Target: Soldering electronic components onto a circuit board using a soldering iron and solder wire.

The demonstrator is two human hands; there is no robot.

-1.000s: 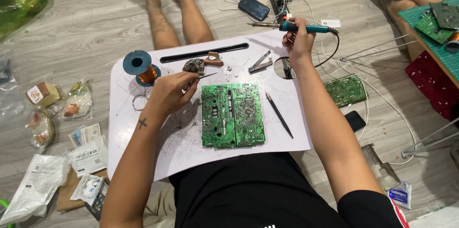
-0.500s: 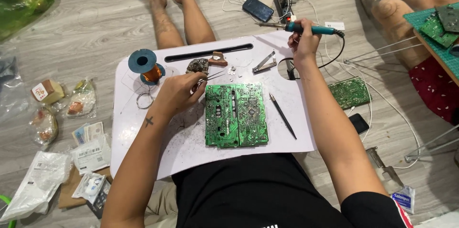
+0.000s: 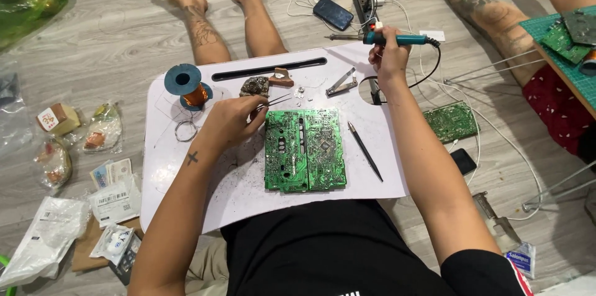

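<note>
A green circuit board [image 3: 305,149] lies flat on the white lap tray [image 3: 186,165] across my legs. My left hand [image 3: 231,121] rests just left of the board's top corner and grips thin metal tweezers [image 3: 278,100] pointing right. My right hand [image 3: 388,61] is raised over the tray's far right corner, closed around a teal-handled soldering iron [image 3: 385,38] whose tip points left, away from the board.
On the tray: a blue spool of copper wire [image 3: 186,84], a wire ring [image 3: 185,131], a lumpy sponge [image 3: 254,86], metal clips [image 3: 341,84], a black pen [image 3: 364,151]. A second board [image 3: 451,121], phones and a power strip [image 3: 364,4] lie on the floor. Another person's legs sit at the upper right.
The view has shifted slightly. My right hand has lifted the soldering iron a little further from the tray. My left hand stays by the board with the tweezers.
</note>
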